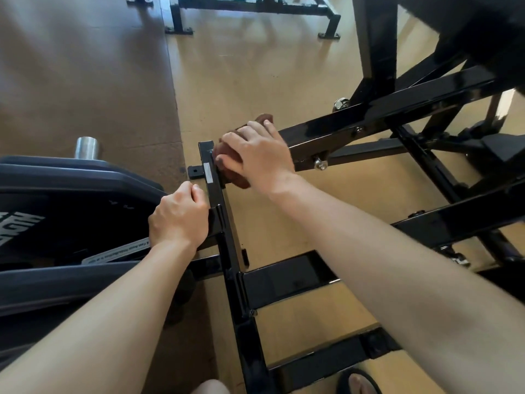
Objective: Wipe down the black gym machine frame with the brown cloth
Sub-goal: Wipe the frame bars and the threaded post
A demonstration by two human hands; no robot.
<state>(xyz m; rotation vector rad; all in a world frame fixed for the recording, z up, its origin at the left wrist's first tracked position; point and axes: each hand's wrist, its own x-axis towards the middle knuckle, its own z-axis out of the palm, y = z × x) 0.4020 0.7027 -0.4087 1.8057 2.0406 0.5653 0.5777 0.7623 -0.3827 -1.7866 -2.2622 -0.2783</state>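
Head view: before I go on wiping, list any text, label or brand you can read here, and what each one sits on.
Large pale letters on the black weight plate: cut off by the left edge, not readable as a word.
White sticker strip below the left hand: printed lines, too small and blurred to read.
Small silver tag on the black frame bar, beside the brown cloth: no legible text.
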